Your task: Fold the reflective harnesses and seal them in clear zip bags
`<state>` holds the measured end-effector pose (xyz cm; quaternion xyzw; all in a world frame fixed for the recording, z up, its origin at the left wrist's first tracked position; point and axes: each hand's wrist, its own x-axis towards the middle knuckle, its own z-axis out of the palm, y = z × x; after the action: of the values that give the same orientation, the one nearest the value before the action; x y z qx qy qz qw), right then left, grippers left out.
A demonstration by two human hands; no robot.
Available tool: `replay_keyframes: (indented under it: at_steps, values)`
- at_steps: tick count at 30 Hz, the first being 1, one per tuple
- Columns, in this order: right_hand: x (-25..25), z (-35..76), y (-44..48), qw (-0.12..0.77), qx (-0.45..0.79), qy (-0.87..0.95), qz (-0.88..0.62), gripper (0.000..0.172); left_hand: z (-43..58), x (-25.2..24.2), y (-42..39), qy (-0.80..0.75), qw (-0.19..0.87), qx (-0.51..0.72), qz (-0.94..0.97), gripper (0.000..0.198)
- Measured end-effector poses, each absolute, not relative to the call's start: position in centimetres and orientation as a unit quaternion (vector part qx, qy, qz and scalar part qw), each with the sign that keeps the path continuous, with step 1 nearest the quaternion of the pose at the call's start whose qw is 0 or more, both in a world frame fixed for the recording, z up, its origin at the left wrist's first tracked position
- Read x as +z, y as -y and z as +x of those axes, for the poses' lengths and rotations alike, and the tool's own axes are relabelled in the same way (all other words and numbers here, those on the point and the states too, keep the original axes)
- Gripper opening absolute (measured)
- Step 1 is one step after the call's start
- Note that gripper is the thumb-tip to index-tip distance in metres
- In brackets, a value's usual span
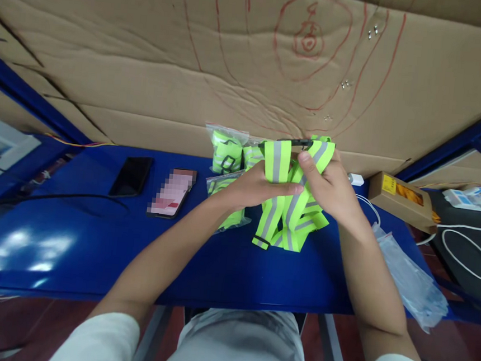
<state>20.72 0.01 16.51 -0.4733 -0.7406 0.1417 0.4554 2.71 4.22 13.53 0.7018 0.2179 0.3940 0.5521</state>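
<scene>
Both hands hold a fluorescent yellow-green reflective strap (276,162) with grey stripes and black buckles, above the blue table. My left hand (261,185) grips it from the left, the thumb lying across the bands. On the other side my right hand (327,182) pinches a band between thumb and fingers, most of which are hidden behind it. Loose folds of the strap hang below the hands, near the tabletop. Just left of it are clear zip bags with similar folded straps, one bag (227,152) at the back and another bag (233,216) partly behind my left forearm.
Two phones, a dark one (131,176) and one with a lit screen (174,192), lie on the blue table (71,238) at left. At right are a cardboard box (402,200), a white charger (355,179) and clear plastic bags (412,280). A cardboard sheet (127,80) stands behind.
</scene>
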Motion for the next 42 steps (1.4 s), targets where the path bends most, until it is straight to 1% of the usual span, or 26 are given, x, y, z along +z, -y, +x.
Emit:
replay_keyframes:
  at_steps: [2,3,4,6,7,8,11,12,13,16,18,20,22,25,27,30,32,33,35,39,40,42]
  values:
    - [16.9,21.9,-0.1,0.423,0.104,0.745,-0.505,0.052,2.6,13.6,-4.2,-0.229,0.582,0.373,0.686,0.057]
    - [17.2,22.6,0.0,0.421,0.093,0.739,-0.518,0.053,2.4,13.7,-4.2,-0.233,0.591,0.362,0.682,0.057]
    - [17.5,23.1,0.2,0.424,0.082,0.733,-0.526,0.057,2.3,13.9,-4.3,-0.238,0.594,0.352,0.683,0.056]
    - [18.2,23.9,0.8,0.419,0.058,0.743,-0.518,0.077,1.9,14.0,-4.3,-0.240,0.582,0.321,0.707,0.052]
    - [18.5,24.0,1.2,0.401,0.054,0.764,-0.502,0.082,1.8,14.1,-4.4,-0.233,0.566,0.303,0.731,0.049]
    - [18.7,24.0,1.5,0.374,0.062,0.789,-0.482,0.079,1.7,14.1,-4.4,-0.221,0.545,0.284,0.757,0.045]
    - [19.1,23.1,2.3,0.305,0.127,0.823,-0.463,0.040,1.7,14.0,-4.3,-0.185,0.501,0.236,0.812,0.040]
    - [19.2,22.7,2.4,0.305,0.144,0.813,-0.475,0.037,1.8,14.0,-4.1,-0.184,0.506,0.232,0.810,0.039]
    - [19.2,22.3,2.4,0.316,0.154,0.796,-0.493,0.040,1.9,14.0,-4.0,-0.187,0.523,0.230,0.799,0.037]
    - [19.3,21.7,2.4,0.391,0.153,0.737,-0.530,0.049,2.1,14.4,-3.5,-0.193,0.608,0.216,0.739,0.030]
    - [19.3,21.8,2.3,0.429,0.157,0.707,-0.539,0.048,2.2,14.7,-3.2,-0.189,0.642,0.193,0.718,0.028]
    - [19.2,22.1,2.2,0.448,0.191,0.687,-0.538,0.043,2.1,15.0,-3.1,-0.184,0.634,0.186,0.727,0.031]
    - [19.0,22.4,2.1,0.453,0.248,0.673,-0.530,0.037,1.9,15.1,-3.1,-0.181,0.600,0.201,0.753,0.035]
    - [18.7,22.8,1.9,0.445,0.328,0.654,-0.517,0.033,1.7,15.2,-3.1,-0.179,0.559,0.217,0.780,0.041]
    - [18.6,22.9,1.7,0.443,0.378,0.633,-0.511,0.033,1.7,15.1,-2.9,-0.170,0.571,0.212,0.774,0.041]
    - [18.4,22.6,1.4,0.432,0.482,0.589,-0.484,0.031,2.0,15.0,-2.2,-0.152,0.615,0.211,0.744,0.035]
    - [18.3,22.4,1.2,0.422,0.540,0.571,-0.452,0.033,2.3,15.0,-1.6,-0.160,0.633,0.228,0.722,0.034]
    - [18.3,22.3,1.2,0.420,0.550,0.572,-0.440,0.035,2.4,14.9,-1.3,-0.169,0.636,0.236,0.715,0.035]
    - [18.1,22.2,1.0,0.425,0.509,0.600,-0.447,0.036,2.4,14.9,-1.2,-0.189,0.631,0.251,0.710,0.034]
    - [17.9,22.5,1.0,0.419,0.261,0.710,-0.501,0.033,2.0,15.0,-1.8,-0.209,0.587,0.262,0.737,0.032]
    - [18.0,22.4,1.1,0.414,0.218,0.728,-0.501,0.034,1.8,15.0,-2.0,-0.214,0.577,0.262,0.743,0.033]
    - [18.2,22.2,1.6,0.399,0.180,0.753,-0.491,0.041,1.4,15.2,-2.6,-0.227,0.563,0.260,0.751,0.038]
